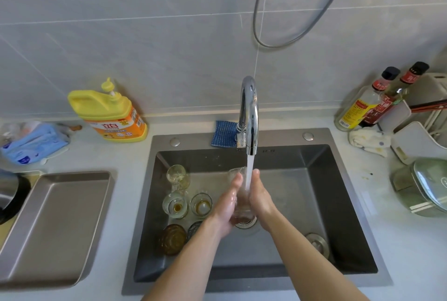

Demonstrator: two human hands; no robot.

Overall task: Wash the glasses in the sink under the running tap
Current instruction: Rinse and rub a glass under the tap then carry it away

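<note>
1. Glasses (175,205) stand in a group in the left part of the sink (338,204). Two clear ones are side by side, with a small pale glass (177,176) behind them. An amber glass (173,239) and a grey patterned glass (193,228) stand just beside each other, nearer to the person.
2. One more clear tumbler (242,208) is above the drain (246,225), tilted, with its mouth toward the tap (249,112).
3. The left hand (226,206) and the right hand (262,200) are close together. They grip this tumbler between them, one on each side, with the fingers lying along its wall.
4. The water stream (249,175) falls from the tap between the fingertips and onto the tumbler.
5. A round strainer plug (316,244) lies on the sink floor at the right, apart from the hands.
6. On the counter, a yellow detergent bottle (111,114) stands to the left of the sink, and a metal tray (55,223) lies nearer to the person. A blue cloth (223,133) lies beside the tap base, and two sauce bottles (360,107) stand at the right.
</note>
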